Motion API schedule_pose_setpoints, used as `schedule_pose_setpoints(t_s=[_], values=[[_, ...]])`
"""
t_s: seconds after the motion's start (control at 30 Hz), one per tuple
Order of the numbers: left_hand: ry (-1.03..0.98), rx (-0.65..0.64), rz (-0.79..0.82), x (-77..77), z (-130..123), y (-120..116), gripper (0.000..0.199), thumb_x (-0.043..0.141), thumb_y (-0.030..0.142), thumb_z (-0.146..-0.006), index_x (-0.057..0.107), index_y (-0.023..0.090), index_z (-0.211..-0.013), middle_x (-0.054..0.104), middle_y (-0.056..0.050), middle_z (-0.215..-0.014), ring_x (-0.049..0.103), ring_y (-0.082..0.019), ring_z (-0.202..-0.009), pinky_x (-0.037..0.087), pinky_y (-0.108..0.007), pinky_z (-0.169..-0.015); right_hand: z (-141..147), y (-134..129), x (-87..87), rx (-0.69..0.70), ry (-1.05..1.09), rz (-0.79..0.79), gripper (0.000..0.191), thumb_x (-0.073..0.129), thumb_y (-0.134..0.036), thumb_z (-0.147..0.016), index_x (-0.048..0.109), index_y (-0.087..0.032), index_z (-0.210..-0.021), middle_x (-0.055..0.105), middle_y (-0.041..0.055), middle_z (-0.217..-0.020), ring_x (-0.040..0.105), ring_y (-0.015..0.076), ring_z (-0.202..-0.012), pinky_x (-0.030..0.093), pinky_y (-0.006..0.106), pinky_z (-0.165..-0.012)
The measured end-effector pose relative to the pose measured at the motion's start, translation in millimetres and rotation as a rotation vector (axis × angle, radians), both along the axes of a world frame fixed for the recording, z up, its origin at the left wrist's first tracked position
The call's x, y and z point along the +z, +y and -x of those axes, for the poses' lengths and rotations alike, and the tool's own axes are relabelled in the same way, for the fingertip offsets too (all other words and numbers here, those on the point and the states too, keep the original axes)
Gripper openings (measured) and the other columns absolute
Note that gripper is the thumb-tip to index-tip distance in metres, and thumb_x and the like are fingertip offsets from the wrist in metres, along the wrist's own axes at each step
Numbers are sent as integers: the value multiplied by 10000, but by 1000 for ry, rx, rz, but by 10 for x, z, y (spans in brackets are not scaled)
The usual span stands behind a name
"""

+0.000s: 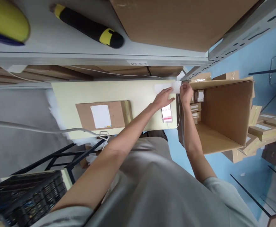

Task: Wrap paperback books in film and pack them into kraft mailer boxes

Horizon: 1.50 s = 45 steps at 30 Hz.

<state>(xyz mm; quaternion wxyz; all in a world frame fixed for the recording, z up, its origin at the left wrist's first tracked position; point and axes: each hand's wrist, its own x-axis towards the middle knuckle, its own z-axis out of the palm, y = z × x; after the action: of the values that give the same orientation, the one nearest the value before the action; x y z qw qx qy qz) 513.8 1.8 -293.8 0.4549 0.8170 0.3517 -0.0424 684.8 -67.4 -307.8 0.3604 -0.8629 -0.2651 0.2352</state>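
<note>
A strip of white paper [176, 86] lies at the far right of the pale tabletop, close under the shelf. My right hand [186, 92] pinches its right end between thumb and fingertips. With fingers stretched out and thumb apart, my left hand [164, 97] rests on the paper's left part, beside another pale sheet [160, 87] on the table. Just below my left hand lies a phone [166, 113], its screen lit and a white cable plugged in. Farther left, a flat cardboard box [117, 115] with a white label [101, 116] lies on the tabletop.
Above the table runs a grey metal shelf [81, 58] holding a black-and-yellow utility knife [86, 25] and a large carton [176, 22]. An open carton [225, 116] stands at the right, with small boxes inside and several more beyond. A black crate [33, 198] is lower left.
</note>
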Motion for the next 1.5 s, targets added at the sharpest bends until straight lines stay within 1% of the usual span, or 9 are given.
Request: schedule_pose_setpoints(t_s=[0.17,0.37,0.57,0.73,0.87,1.03,1.2,1.37,1.5], values=[[272,-248,-79,-201,-88,216,750,657,282,-1065,452,46,-1747,208,-203,-1930,270,-379,-1784,335,-503,-1442,-136,39,6,-39,-46,53,277,657,-340,-1014,770,-181,-1210,849,115,-1068,790,311,-1128,565,533,-1165],[328,-417,-137,-344,-161,368,870,618,233,-1036,290,43,-1820,73,-186,-1956,156,-393,-1808,270,-531,-1461,-237,54,13,-49,-59,69,273,618,-369,-1052,790,-187,-1161,849,123,-1040,806,331,-1112,584,518,-1127],[337,-408,-165,-379,-269,351,888,602,196,-997,305,63,-1823,119,-148,-1958,240,-422,-1755,353,-588,-1410,-262,14,-44,-49,-40,62,339,577,-472,-1100,775,-201,-1047,834,101,-987,796,301,-1067,599,470,-1070],[364,-409,-191,-355,-316,336,860,601,188,-1002,333,60,-1809,144,-159,-1953,270,-411,-1740,433,-569,-1353,-279,40,-102,-59,-19,97,336,574,-466,-1117,752,-203,-1009,824,104,-999,783,290,-1071,589,432,-1045],[418,-436,-183,-331,-350,319,889,614,168,-999,303,76,-1826,105,-139,-1962,224,-397,-1772,454,-535,-1341,-222,-103,-60,-140,-50,156,262,595,-384,-1109,750,-193,-1019,836,132,-1061,771,291,-1061,576,420,-1041],[451,-451,-128,-306,-420,251,992,596,145,-975,168,147,-1870,48,-97,-1969,126,-403,-1809,462,-566,-1337,91,-431,2,-225,-55,224,250,578,-351,-1119,743,-189,-1025,839,140,-1072,774,284,-994,587,396,-987],[440,-448,-147,-316,-430,215,1016,565,113,-951,132,119,-1870,40,-110,-1966,114,-410,-1811,468,-588,-1328,166,-412,-88,-286,-97,212,242,561,-344,-1112,736,-196,-1034,841,145,-1086,773,281,-1007,586,394,-1004],[384,-419,-137,-377,-385,248,959,586,149,-970,227,137,-1860,76,-116,-1964,154,-416,-1802,433,-612,-1351,-95,-246,-124,-163,-62,110,295,628,-443,-1080,750,-199,-968,845,108,-992,762,266,-961,590,378,-983],[366,-404,-114,-417,-356,266,1006,607,205,-962,177,129,-1868,63,-119,-1964,145,-431,-1800,422,-631,-1356,-183,-186,-31,-70,-1,93,425,593,-532,-1108,774,-187,-940,843,92,-921,767,260,-941,585,356,-960]])
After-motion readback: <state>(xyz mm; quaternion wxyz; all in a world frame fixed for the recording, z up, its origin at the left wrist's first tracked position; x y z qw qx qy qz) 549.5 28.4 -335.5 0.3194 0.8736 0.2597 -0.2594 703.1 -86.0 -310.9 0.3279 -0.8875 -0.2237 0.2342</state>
